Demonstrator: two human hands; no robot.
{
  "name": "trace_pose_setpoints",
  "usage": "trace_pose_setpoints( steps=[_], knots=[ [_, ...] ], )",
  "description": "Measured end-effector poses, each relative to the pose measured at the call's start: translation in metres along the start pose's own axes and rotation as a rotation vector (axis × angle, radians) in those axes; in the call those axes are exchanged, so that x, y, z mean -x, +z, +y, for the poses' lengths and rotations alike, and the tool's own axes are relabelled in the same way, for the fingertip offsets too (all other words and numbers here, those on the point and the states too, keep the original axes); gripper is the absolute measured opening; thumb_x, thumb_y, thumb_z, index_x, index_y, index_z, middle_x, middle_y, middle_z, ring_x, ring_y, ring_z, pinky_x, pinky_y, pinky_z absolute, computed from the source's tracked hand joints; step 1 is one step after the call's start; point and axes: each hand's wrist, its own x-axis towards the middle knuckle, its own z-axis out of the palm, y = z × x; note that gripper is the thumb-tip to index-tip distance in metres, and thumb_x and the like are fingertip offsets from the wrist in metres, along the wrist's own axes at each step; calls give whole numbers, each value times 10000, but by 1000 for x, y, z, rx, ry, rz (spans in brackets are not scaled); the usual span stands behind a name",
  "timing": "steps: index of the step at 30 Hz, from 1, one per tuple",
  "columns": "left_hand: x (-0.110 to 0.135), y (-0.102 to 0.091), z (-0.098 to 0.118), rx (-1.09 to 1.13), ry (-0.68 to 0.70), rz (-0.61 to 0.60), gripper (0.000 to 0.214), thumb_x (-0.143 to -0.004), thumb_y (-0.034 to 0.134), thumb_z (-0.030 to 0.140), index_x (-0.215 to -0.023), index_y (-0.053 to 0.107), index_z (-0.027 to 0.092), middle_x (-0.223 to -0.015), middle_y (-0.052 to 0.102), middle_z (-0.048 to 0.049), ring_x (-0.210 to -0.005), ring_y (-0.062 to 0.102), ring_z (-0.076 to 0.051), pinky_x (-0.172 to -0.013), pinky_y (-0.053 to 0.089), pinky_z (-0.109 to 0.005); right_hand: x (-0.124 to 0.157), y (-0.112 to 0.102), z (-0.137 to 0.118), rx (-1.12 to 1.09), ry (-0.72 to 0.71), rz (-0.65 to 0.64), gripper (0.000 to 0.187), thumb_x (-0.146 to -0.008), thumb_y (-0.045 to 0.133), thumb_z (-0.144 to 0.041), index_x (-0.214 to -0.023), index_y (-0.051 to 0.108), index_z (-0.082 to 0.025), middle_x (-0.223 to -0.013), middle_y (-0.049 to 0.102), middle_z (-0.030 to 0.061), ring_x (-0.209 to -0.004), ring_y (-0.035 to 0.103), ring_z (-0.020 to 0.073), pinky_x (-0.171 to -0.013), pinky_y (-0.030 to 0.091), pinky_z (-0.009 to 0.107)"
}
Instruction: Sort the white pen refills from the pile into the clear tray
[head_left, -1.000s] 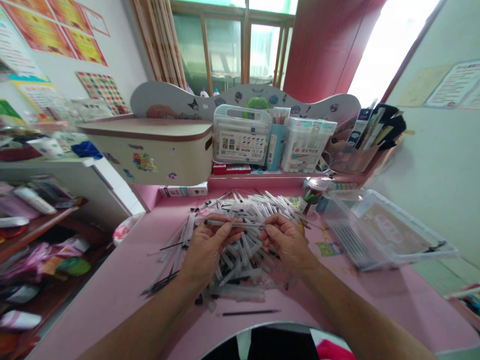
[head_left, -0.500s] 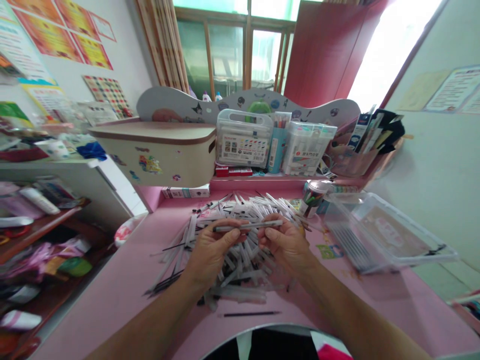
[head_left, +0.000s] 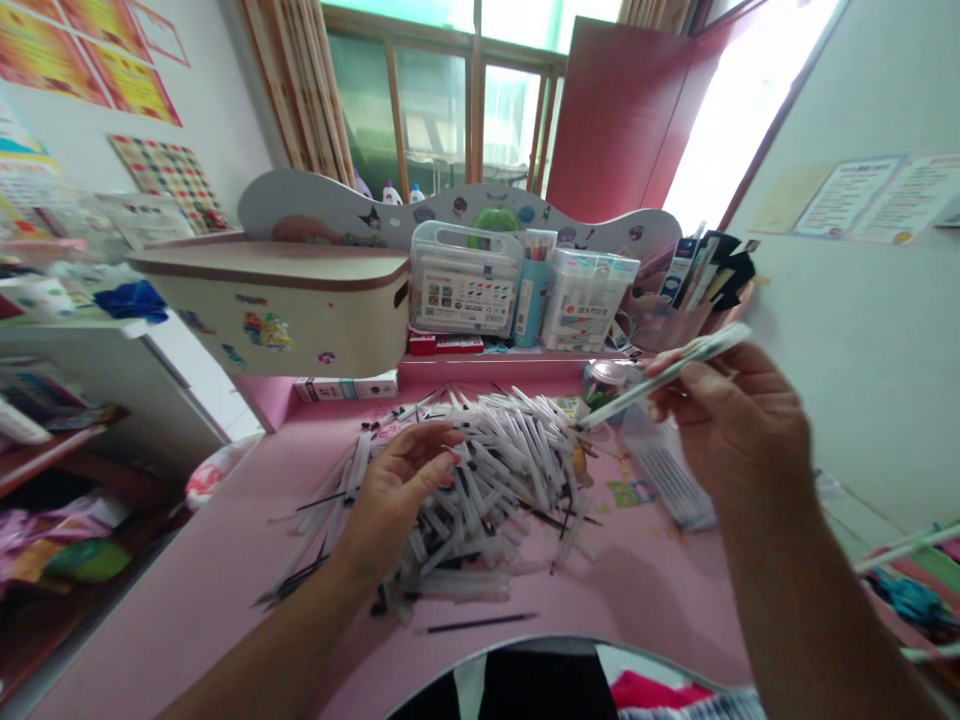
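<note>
My right hand (head_left: 742, 420) is raised at the right with its fingers pinched on a slim pale pen (head_left: 645, 388). The pen slants, its lower end pointing down and left toward the pile. My left hand (head_left: 401, 490) hovers at the left side of a large heap of clear and white pen barrels (head_left: 495, 450). Its fingers are loosely curled, with thumb and forefinger apart and nothing plainly held. Dark thin refills stick out among the barrels. A single dark refill (head_left: 480, 623) lies near the front edge of the pink desk (head_left: 600, 600).
A clear plastic box (head_left: 667, 470) stands on the right, partly hidden by my right hand. Behind the heap is a jar of pens (head_left: 606, 382). The shelf above holds a beige lidded bin (head_left: 300, 310), a marker case (head_left: 465, 290) and a pen holder (head_left: 667, 320).
Both hands were together on the pen over the heap. My right hand has carried it up and to the right, while my left hand has let go and stays over the heap.
</note>
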Motion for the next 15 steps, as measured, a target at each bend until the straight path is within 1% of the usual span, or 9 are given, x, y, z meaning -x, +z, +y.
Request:
trace_pose_setpoints(
  steps=[1,3,4,5,7,10,12,14,15],
  knots=[
    [0,0,0,-8,2,0,282,-799,746,284,-1067,671,235,-1035,715,-42,-880,661,-159,-695,537,-237,-9,-9,-11,94,-72,40,177,-725,687,-147,-874,625,-221,-733,695,-11,-517,594,111,-438,460,217],
    [0,-1,0,-23,6,2,288,-802,744,287,-1074,665,234,-1041,711,-42,-885,657,-160,-701,537,-239,-28,-29,-26,301,-157,43,401,-704,700,-127,-1071,607,-259,-686,666,-37,-481,576,115,-445,464,232],
    [0,-1,0,-31,9,4,291,-802,743,289,-1077,662,235,-1041,710,-40,-884,656,-160,-704,538,-241,-38,-40,-29,433,-161,20,491,-718,699,-128,-1173,580,-270,-686,656,-41,-490,580,116,-467,473,240],
    [0,-1,1,-39,12,8,293,-804,741,290,-1079,660,236,-1039,710,-37,-881,656,-159,-706,538,-242,-48,-52,-30,564,-147,2,524,-725,694,-130,-1213,565,-268,-672,642,-46,-491,582,117,-472,469,239],
    [1,-1,3,-59,22,22,290,-806,737,290,-1080,658,237,-1035,709,-32,-870,655,-155,-708,537,-241,-67,-78,-23,803,-45,-74,506,-741,678,-140,-1223,568,-249,-644,629,-48,-492,576,121,-462,440,229],
    [0,-2,7,-70,39,76,278,-797,737,284,-1057,659,224,-1011,710,-27,-837,653,-150,-691,534,-238,-85,-116,3,1126,190,-329,427,-740,668,-89,-1153,631,-193,-590,643,-41,-456,527,88,-471,378,209],
    [-3,-3,10,-57,52,139,264,-786,737,281,-1029,662,213,-985,710,-22,-803,644,-140,-671,527,-230,-87,-137,27,1087,377,-366,359,-721,647,-20,-1056,668,-146,-490,590,-60,-373,484,59,-425,304,187],
    [-6,-5,12,-38,66,216,242,-776,732,277,-997,666,205,-957,706,-15,-772,631,-125,-650,515,-216,-80,-152,52,871,444,-255,320,-636,634,83,-866,691,-133,-391,502,-101,-271,381,27,-358,203,161],
    [-8,-6,14,-29,72,255,228,-771,729,273,-980,668,203,-942,703,-10,-758,624,-119,-640,508,-209,-75,-157,64,821,423,-202,295,-589,632,125,-747,670,-121,-358,456,-118,-235,324,8,-341,159,152]
  ],
)
